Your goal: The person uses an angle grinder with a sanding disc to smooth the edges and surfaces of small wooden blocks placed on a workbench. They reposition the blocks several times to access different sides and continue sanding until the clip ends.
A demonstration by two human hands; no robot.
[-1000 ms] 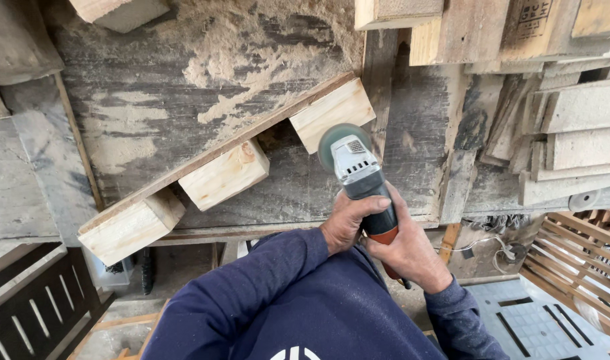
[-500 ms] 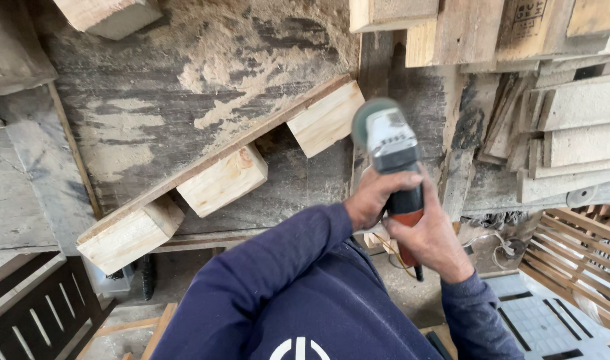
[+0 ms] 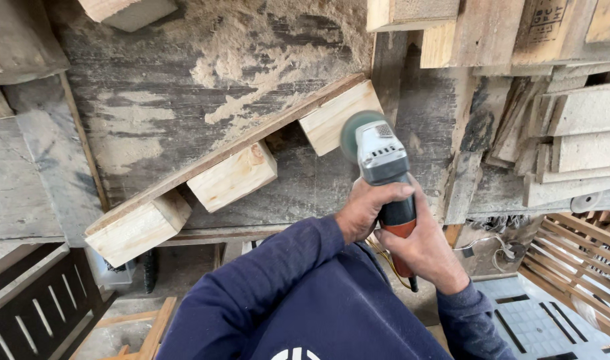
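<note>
angle grinder, grey-bodied with an orange rear grip, held upright at the centre of the view, its round sanding disc touching the lower right corner of the nearest wooden block. left hand wraps closed around the grinder's neck just below the grey housing; right hand closes around the orange grip beneath it, thumb along the body. both sleeves are dark blue. that block is the upper one of three pale blocks fixed under a slanted plank; the middle block sits down-left of the grinder, the lowest block further down-left again. behind the plank stands a weathered board wall dusted with sawdust. stacked rough boards lie to the right of the grinder, a slatted wooden crate below right of it. to work this step well, judged from the pose: keep the two-handed grip firm, lay the disc at a shallow angle, press lightly, and keep the cord behind the tool clear of the disc.
</note>
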